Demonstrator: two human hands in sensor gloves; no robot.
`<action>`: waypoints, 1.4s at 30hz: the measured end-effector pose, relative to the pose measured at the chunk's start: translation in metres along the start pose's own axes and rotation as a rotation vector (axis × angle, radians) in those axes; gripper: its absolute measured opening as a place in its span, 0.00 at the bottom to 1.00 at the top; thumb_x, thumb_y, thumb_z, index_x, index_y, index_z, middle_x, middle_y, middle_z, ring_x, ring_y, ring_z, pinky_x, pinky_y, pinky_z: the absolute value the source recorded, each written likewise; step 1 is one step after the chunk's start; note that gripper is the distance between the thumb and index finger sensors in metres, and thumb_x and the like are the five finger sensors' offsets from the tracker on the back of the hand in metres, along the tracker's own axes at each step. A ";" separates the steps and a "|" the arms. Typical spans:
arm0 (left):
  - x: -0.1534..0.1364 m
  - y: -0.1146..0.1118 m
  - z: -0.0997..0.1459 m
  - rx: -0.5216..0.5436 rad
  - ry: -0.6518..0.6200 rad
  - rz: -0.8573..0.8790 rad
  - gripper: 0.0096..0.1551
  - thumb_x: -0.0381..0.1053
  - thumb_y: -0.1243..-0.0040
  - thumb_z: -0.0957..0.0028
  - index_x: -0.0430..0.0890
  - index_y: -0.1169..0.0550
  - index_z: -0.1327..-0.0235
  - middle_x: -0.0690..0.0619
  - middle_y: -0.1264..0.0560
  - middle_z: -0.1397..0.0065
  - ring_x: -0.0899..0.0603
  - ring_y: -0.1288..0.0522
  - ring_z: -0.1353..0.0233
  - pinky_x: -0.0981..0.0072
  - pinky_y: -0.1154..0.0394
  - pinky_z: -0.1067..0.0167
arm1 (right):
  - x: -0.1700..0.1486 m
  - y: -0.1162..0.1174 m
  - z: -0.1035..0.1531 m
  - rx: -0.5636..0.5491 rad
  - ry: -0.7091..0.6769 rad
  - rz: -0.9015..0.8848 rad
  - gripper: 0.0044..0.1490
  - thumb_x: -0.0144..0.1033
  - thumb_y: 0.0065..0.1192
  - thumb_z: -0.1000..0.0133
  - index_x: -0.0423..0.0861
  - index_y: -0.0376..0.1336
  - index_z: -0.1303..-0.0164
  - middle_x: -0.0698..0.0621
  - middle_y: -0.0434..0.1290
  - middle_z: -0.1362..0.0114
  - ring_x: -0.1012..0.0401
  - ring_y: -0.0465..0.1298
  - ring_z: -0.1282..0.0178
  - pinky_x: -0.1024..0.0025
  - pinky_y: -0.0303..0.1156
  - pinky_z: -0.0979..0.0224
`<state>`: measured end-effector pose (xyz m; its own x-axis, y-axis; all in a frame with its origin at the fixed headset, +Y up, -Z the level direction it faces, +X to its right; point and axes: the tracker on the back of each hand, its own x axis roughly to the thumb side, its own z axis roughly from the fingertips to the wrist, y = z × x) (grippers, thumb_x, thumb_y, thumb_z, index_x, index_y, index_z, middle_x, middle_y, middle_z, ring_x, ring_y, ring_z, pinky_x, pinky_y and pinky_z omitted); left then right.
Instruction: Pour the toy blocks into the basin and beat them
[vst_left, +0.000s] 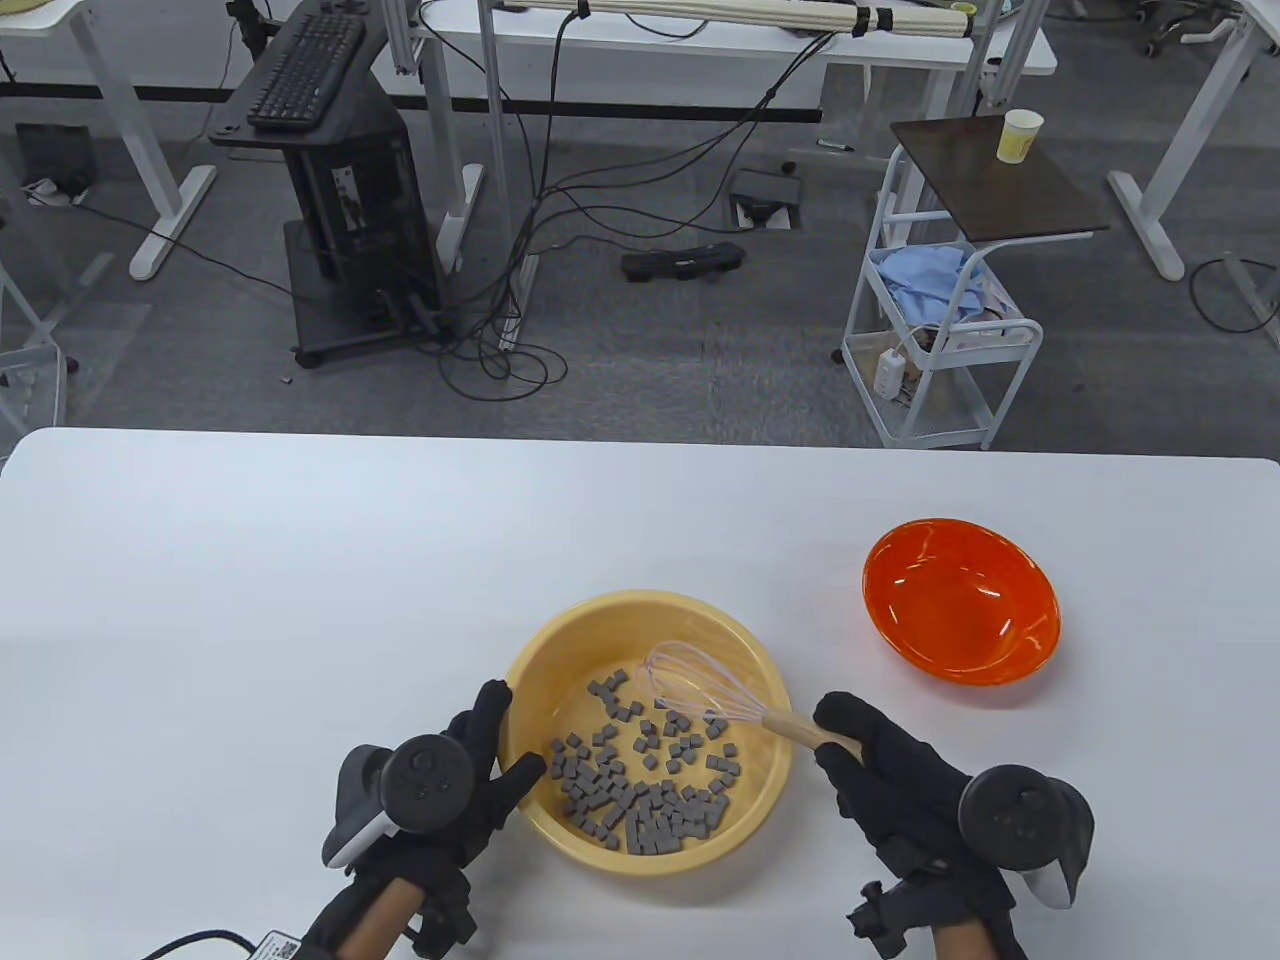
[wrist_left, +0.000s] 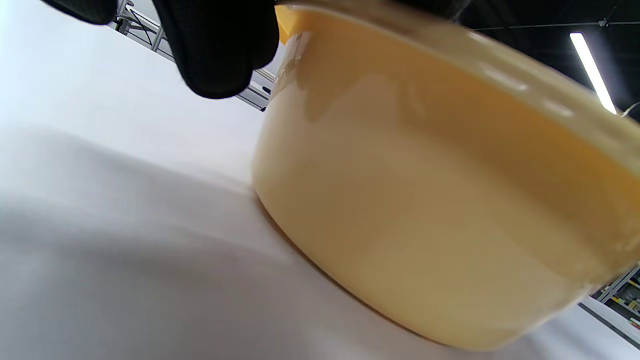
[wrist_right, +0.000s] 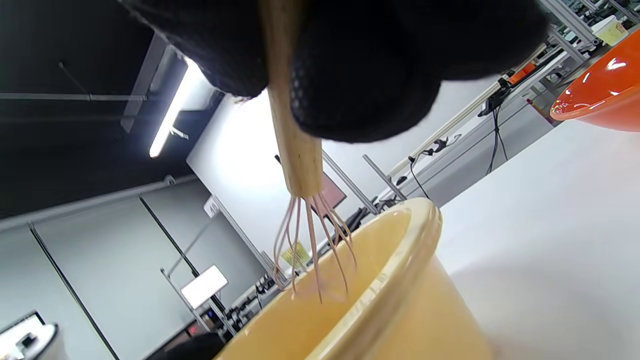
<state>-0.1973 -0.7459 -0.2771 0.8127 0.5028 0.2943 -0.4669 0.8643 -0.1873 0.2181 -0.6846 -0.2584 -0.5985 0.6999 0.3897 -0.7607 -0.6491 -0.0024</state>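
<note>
A yellow basin (vst_left: 760, 660) stands on the white table near its front edge, with several small grey toy blocks (vst_left: 640, 790) heaped on its bottom. My left hand (vst_left: 490, 760) grips the basin's left rim, thumb inside and fingers (wrist_left: 215, 55) down the outer wall (wrist_left: 425, 200). My right hand (vst_left: 860, 750) holds the wooden handle (vst_left: 795, 728) of a pink wire whisk (vst_left: 690, 685), whose wires dip into the basin (wrist_right: 400, 260) above the blocks. The right wrist view shows the whisk handle (wrist_right: 292, 145) coming out from under my fingers.
An empty orange bowl (vst_left: 960, 600) sits on the table to the right of the basin, also visible in the right wrist view's corner (wrist_right: 600, 95). Beyond the table's far edge stand a white cart (vst_left: 940, 340), desks and cables on the floor.
</note>
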 end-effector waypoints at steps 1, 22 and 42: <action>0.000 0.000 0.000 0.000 -0.002 0.002 0.47 0.58 0.54 0.26 0.26 0.52 0.14 0.24 0.36 0.21 0.30 0.26 0.26 0.15 0.40 0.33 | 0.003 0.003 -0.004 0.006 -0.003 0.020 0.29 0.37 0.62 0.31 0.38 0.61 0.23 0.32 0.75 0.42 0.50 0.81 0.64 0.61 0.79 0.59; 0.000 0.001 -0.001 0.006 -0.002 -0.017 0.47 0.58 0.54 0.27 0.26 0.51 0.15 0.31 0.26 0.30 0.38 0.19 0.37 0.22 0.34 0.33 | 0.049 0.062 -0.066 0.329 0.026 -0.001 0.28 0.40 0.67 0.31 0.34 0.67 0.30 0.38 0.79 0.56 0.54 0.81 0.72 0.63 0.79 0.65; 0.002 0.002 -0.001 -0.030 0.011 -0.058 0.46 0.58 0.56 0.26 0.26 0.52 0.14 0.29 0.29 0.26 0.34 0.20 0.33 0.21 0.35 0.32 | 0.059 0.002 -0.058 0.146 0.103 0.233 0.22 0.40 0.69 0.31 0.37 0.72 0.37 0.44 0.76 0.62 0.57 0.78 0.75 0.62 0.77 0.66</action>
<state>-0.1961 -0.7432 -0.2780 0.8421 0.4512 0.2955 -0.4082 0.8912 -0.1977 0.1666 -0.6274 -0.2891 -0.7806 0.5491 0.2987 -0.5605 -0.8264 0.0544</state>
